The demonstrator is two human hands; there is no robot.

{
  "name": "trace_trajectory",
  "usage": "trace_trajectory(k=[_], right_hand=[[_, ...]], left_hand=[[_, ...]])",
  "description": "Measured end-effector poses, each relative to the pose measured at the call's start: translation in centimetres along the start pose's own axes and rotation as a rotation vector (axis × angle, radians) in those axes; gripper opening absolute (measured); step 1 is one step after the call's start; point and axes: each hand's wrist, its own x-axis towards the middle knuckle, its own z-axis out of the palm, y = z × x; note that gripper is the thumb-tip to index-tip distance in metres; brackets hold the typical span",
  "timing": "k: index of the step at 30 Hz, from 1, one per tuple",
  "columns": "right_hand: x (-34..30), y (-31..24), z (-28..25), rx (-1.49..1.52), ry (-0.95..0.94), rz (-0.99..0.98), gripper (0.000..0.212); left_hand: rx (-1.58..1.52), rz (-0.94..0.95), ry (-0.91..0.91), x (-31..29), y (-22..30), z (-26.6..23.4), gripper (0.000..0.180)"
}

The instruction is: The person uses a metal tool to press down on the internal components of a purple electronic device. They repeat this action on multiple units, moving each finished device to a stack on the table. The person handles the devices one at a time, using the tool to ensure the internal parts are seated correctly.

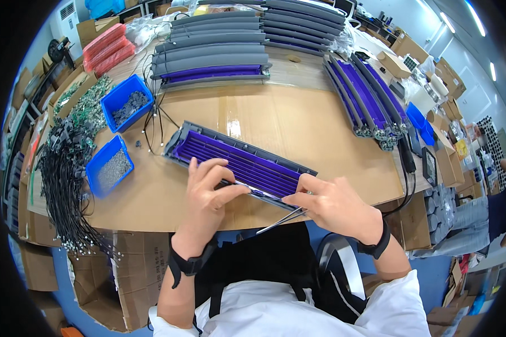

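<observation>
Person sits at the near edge of a cardboard-covered bench (pixel 298 129), both forearms coming up from below, black straps on both wrists.

Right hand (pixel 334 205): fingers curled narrow, pinching metal tweezers (pixel 281 220). Tweezer tips point back toward the person's lower left, the shank runs up into the hand. Fingertips rest on the near edge of the louvre panel.

Left hand (pixel 208 194): fingers bent, index and thumb closed on a thin strip along the panel's near edge, other fingers lying on the purple slats. Holding, not open.

Louvre panel (pixel 239 164): grey frame, purple slats, lying flat on the cardboard just ahead of both hands. Long axis runs diagonally, far-left end up by the blue bins, near-right end under the right hand. Slats run parallel to that axis, open side up.

Left of it: two blue bins (pixel 118 132) of small parts, one nearer, one further back, well apart from the panel. A bundle of black cables (pixel 67 185) hangs off the left edge. Loose thin wires (pixel 154 121) lie between the far bin and the panel.

Further back: stack of finished grey panels (pixel 213 48) lying crosswise, one with purple showing at the front. To the right, another row of panels (pixel 365 98) stood on edge, running away diagonally. Red packs (pixel 107 48) far left. Cardboard boxes (pixel 405 53) far right.
</observation>
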Motion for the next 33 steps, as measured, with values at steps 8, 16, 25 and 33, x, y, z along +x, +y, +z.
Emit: trace_trajectory(k=[8, 16, 25, 33], right_hand=[[0.0, 0.0, 0.7, 0.220, -0.062, 0.038, 0.030], [-0.9, 0.5, 2.1, 0.691, 0.279, 0.251, 0.016], [-2.4, 2.2, 1.3, 1.197, -0.267, 0.701, 0.014], [-2.2, 1.4, 2.5, 1.352, -0.138, 0.647, 0.004]], left_hand=[[-0.006, -0.036, -0.020, -0.6, -1.4, -0.9, 0.022], [0.039, -0.261, -0.012, -1.4, 1.4, -1.0, 0.026], [-0.199, -0.170, -0.018, -2.4, 6.6, 3.0, 0.031], [-0.267, -0.163, 0.028, -2.8, 6.2, 3.6, 0.026]])
